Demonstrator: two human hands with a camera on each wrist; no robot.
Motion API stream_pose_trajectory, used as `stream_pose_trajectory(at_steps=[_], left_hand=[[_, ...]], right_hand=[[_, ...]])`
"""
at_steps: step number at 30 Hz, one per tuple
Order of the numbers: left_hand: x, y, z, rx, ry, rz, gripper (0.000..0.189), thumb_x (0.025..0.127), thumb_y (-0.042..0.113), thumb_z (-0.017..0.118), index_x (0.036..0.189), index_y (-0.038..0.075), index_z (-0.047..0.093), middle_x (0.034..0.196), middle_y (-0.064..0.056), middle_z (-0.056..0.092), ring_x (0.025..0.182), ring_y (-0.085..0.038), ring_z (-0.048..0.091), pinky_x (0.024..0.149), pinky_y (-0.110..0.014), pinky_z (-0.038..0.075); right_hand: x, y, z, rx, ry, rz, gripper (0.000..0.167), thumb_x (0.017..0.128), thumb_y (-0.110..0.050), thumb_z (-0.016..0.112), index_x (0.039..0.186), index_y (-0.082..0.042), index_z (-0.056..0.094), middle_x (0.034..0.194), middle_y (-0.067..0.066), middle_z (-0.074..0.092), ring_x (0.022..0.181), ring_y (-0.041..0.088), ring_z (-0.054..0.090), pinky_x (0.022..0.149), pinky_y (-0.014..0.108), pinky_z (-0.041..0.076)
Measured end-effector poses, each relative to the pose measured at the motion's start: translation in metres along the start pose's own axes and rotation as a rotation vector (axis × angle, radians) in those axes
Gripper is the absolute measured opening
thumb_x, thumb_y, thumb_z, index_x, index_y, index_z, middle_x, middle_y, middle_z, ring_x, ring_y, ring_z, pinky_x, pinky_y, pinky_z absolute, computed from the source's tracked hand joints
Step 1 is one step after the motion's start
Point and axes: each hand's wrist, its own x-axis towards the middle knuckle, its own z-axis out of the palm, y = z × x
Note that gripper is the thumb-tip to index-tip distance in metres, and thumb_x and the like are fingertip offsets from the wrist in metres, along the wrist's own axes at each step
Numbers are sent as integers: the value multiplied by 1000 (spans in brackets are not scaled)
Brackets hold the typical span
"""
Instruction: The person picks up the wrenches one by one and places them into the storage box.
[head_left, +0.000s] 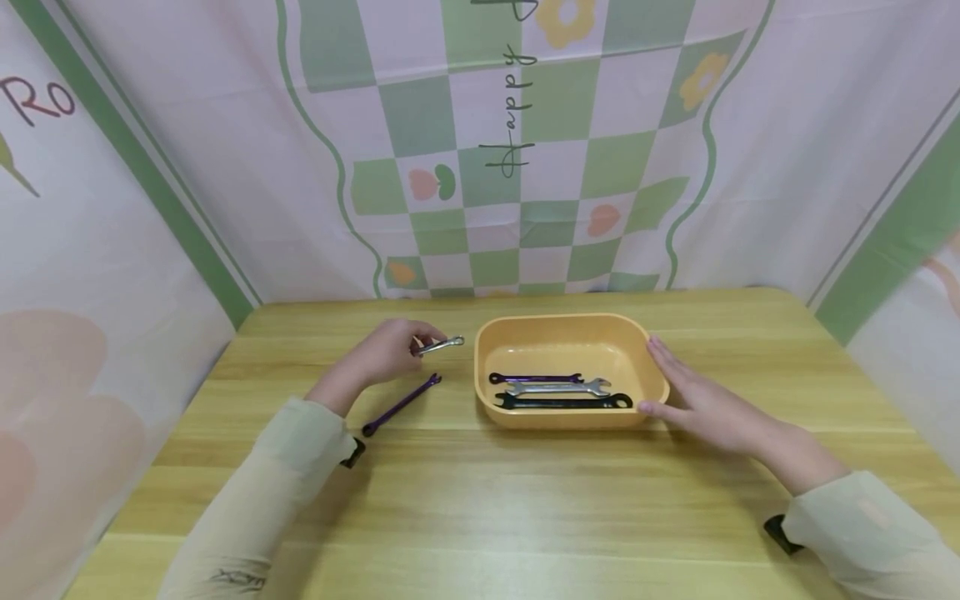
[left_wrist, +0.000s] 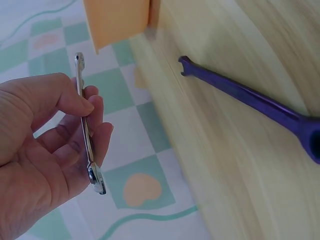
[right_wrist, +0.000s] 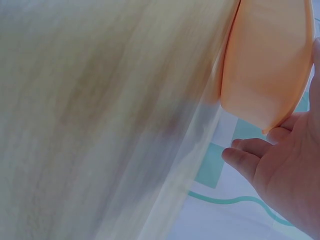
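My left hand (head_left: 397,348) pinches a shiny silver wrench (left_wrist: 86,125) between thumb and fingers, above the table and left of the bin. Below that hand, a purple wrench (head_left: 402,405) lies slantwise on the table; the left wrist view shows its open end towards the bin. In the yellow-orange bin (head_left: 562,421) lie a small purple wrench (head_left: 536,379), a silver open-ended wrench (head_left: 558,388) and a black wrench (head_left: 566,402), roughly side by side along the front wall. My right hand (head_left: 701,404) rests against the bin's right end, fingers extended along the rim and thumb at the front corner.
The wooden table (head_left: 480,508) carries the bin near its back edge. Behind it hangs a green-and-white checked cloth (head_left: 555,225), and similar printed cloth (head_left: 97,275) stands at the left side.
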Motion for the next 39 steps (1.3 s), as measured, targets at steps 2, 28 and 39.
stream_pose_trajectory(at_steps=[2,28,39], left_hand=[[2,3,1,4,1,7,51,84,-14,61,131,5,70,111,-17,69,83,-19,63,68,-28,53],[30,40,16,-9,-20,139,48,84,-14,60,126,6,72,109,-15,70,83,-18,62,67,-26,51],[40,51,21,6,-28,182,46,85,-13,62,126,5,73,113,-17,70,88,-19,64,72,-26,54]], right_hand=[[0,0,0,2,-1,1,96,102,-43,61,164,-8,-3,169,16,-8,144,59,16,111,72,20],[1,1,-1,2,-2,2,96,102,-44,60,164,-9,-3,169,15,-8,145,57,15,112,72,19],[-1,0,0,19,2,-1,96,102,-45,60,164,-9,-4,169,13,-10,146,58,13,112,72,17]])
